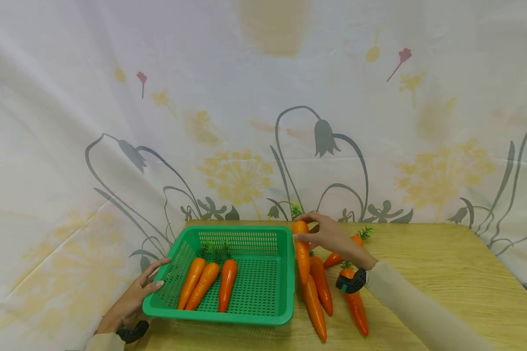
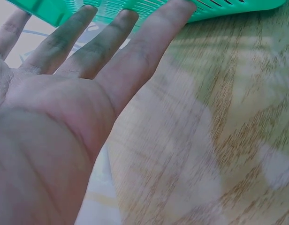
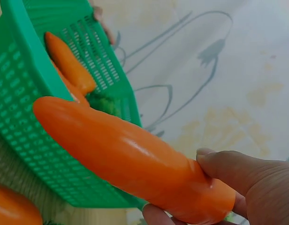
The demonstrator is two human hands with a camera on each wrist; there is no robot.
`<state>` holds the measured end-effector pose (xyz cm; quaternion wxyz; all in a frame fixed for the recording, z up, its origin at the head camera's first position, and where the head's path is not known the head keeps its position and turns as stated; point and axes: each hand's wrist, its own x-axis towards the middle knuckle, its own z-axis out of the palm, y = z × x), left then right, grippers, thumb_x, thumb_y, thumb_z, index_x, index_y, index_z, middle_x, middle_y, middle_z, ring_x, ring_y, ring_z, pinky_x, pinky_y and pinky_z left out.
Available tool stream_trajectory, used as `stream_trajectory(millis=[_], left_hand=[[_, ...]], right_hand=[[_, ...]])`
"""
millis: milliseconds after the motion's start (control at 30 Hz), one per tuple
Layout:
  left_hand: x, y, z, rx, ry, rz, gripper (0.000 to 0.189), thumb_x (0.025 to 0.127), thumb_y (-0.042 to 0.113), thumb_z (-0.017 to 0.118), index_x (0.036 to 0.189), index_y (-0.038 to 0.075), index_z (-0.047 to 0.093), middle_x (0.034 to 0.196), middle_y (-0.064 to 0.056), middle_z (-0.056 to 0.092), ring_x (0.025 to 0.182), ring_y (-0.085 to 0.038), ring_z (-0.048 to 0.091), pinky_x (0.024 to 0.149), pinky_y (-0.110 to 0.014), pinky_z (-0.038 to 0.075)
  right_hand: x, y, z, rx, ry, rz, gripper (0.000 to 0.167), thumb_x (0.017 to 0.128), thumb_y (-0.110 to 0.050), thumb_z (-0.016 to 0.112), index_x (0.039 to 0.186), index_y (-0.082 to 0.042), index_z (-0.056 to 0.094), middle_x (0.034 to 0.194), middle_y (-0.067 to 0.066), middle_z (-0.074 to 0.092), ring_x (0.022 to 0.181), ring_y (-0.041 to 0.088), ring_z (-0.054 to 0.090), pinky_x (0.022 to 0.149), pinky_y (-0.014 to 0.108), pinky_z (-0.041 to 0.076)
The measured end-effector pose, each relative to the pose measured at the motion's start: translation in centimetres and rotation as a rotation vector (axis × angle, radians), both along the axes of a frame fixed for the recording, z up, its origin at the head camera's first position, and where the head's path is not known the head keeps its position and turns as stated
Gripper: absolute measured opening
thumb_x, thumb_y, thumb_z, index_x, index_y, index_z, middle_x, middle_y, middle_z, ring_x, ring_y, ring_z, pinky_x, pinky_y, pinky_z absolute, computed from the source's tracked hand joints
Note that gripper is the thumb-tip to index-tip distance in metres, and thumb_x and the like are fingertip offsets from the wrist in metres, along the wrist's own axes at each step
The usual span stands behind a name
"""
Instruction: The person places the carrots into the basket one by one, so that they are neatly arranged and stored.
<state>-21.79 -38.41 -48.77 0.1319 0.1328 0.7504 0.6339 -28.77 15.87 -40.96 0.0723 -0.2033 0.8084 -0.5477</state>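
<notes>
My right hand (image 1: 327,236) holds an orange carrot (image 1: 302,256) near its leafy top, thumb on one side and fingers on the other. The carrot hangs tip-down just beyond the right rim of a green plastic basket (image 1: 219,317). In the right wrist view the held carrot (image 3: 130,154) overlaps the basket's wall. Inside the basket, three carrots lie toward the left, a redder one (image 1: 228,285) apart from two side by side (image 1: 191,282). At the basket's left side is my left hand (image 1: 133,295); its extended fingers (image 2: 140,56) touch the perforated wall from outside.
Several more carrots lie on the wooden table (image 1: 430,273) right of the basket, one (image 1: 314,309) below the held carrot and another (image 1: 357,312) under my right wrist. A flower-printed curtain (image 1: 254,112) stands behind the table and along its left side.
</notes>
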Motion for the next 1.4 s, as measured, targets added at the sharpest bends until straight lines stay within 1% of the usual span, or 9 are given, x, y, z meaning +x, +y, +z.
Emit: stream_trajectory(millis=[100, 200, 300, 433, 667, 833, 1133, 1233, 1400], left_hand=[[0.0, 0.0, 0.0, 0.0, -0.003, -0.009, 0.059, 0.111, 0.013, 0.044, 0.164, 0.015, 0.019, 0.166, -0.027, -0.009, 0.138, -0.036, 0.047, 0.095, -0.055, 0.057], [0.0, 0.1, -0.1, -0.038, 0.018, 0.011, 0.058, 0.111, 0.013, 0.045, 0.164, 0.014, 0.021, 0.167, -0.025, -0.009, 0.149, -0.051, 0.021, 0.102, -0.064, 0.05], [-0.1, 0.1, -0.3, -0.074, 0.045, 0.026, 0.058, 0.11, 0.013, 0.045, 0.163, 0.012, 0.022, 0.168, -0.025, -0.01, 0.148, -0.061, -0.009, 0.107, -0.071, 0.041], [-0.1, 0.1, -0.3, -0.09, 0.054, 0.038, 0.058, 0.11, 0.013, 0.046, 0.163, 0.011, 0.023, 0.168, -0.026, -0.01, 0.148, -0.061, -0.011, 0.109, -0.08, 0.026], [0.0, 0.4, 0.1, -0.092, 0.035, 0.051, 0.058, 0.11, 0.014, 0.047, 0.163, 0.013, 0.023, 0.169, -0.022, -0.009, 0.149, -0.059, -0.006, 0.104, -0.071, 0.043], [-0.1, 0.3, 0.0, -0.129, 0.053, 0.056, 0.058, 0.11, 0.014, 0.047, 0.163, 0.014, 0.025, 0.17, -0.022, -0.007, 0.149, -0.058, -0.01, 0.106, -0.085, 0.02], [-0.5, 0.0, -0.1, -0.126, 0.081, 0.035, 0.057, 0.11, 0.014, 0.045, 0.163, 0.014, 0.024, 0.17, -0.023, -0.006, 0.149, -0.058, -0.011, 0.104, -0.088, 0.007], [-0.4, 0.0, -0.1, -0.124, 0.073, 0.033, 0.058, 0.11, 0.014, 0.045, 0.164, 0.014, 0.023, 0.169, -0.023, -0.007, 0.149, -0.058, -0.011, 0.105, -0.088, 0.009], [-0.1, 0.1, -0.1, -0.118, 0.036, 0.049, 0.058, 0.11, 0.015, 0.047, 0.163, 0.015, 0.023, 0.169, -0.022, -0.008, 0.149, -0.058, -0.011, 0.107, -0.084, 0.019]], right_hand=[[0.0, -0.8, 0.0, -0.001, -0.003, 0.019, 0.053, 0.093, -0.03, 0.079, 0.139, -0.012, 0.06, 0.13, 0.014, 0.056, 0.089, 0.026, 0.069, 0.073, 0.048, 0.063], [0.1, -1.6, 0.0, -0.007, -0.005, 0.042, 0.051, 0.094, -0.03, 0.079, 0.138, -0.013, 0.06, 0.13, 0.014, 0.056, 0.09, 0.027, 0.069, 0.072, 0.045, 0.063], [0.1, -2.4, 0.1, -0.02, -0.007, 0.064, 0.05, 0.094, -0.03, 0.079, 0.137, -0.013, 0.06, 0.129, 0.014, 0.056, 0.09, 0.028, 0.069, 0.073, 0.048, 0.063], [0.2, -3.5, 0.3, -0.03, -0.005, 0.089, 0.051, 0.094, -0.029, 0.079, 0.138, -0.012, 0.06, 0.129, 0.014, 0.057, 0.09, 0.028, 0.07, 0.075, 0.05, 0.063], [0.3, -5.4, 0.5, -0.032, -0.028, 0.12, 0.05, 0.093, -0.031, 0.079, 0.137, -0.016, 0.061, 0.126, 0.012, 0.058, 0.083, 0.028, 0.071, 0.072, 0.044, 0.064], [0.1, -7.3, 0.1, -0.014, -0.015, 0.144, 0.051, 0.092, -0.029, 0.08, 0.136, -0.011, 0.061, 0.124, 0.011, 0.06, 0.08, 0.026, 0.07, 0.067, 0.042, 0.064], [-0.4, -10.1, -0.9, -0.003, -0.103, 0.176, 0.05, 0.092, -0.025, 0.081, 0.133, -0.005, 0.06, 0.126, 0.014, 0.056, 0.083, 0.026, 0.069, 0.072, 0.051, 0.063], [-0.6, -11.0, -1.5, 0.007, -0.132, 0.183, 0.046, 0.091, -0.022, 0.081, 0.129, -0.006, 0.06, 0.122, 0.013, 0.056, 0.082, 0.026, 0.069, 0.076, 0.058, 0.062], [-0.6, -12.7, -2.1, 0.025, -0.174, 0.202, 0.043, 0.09, -0.018, 0.082, 0.125, -0.006, 0.061, 0.114, 0.013, 0.058, 0.081, 0.025, 0.07, 0.077, 0.059, 0.062]])
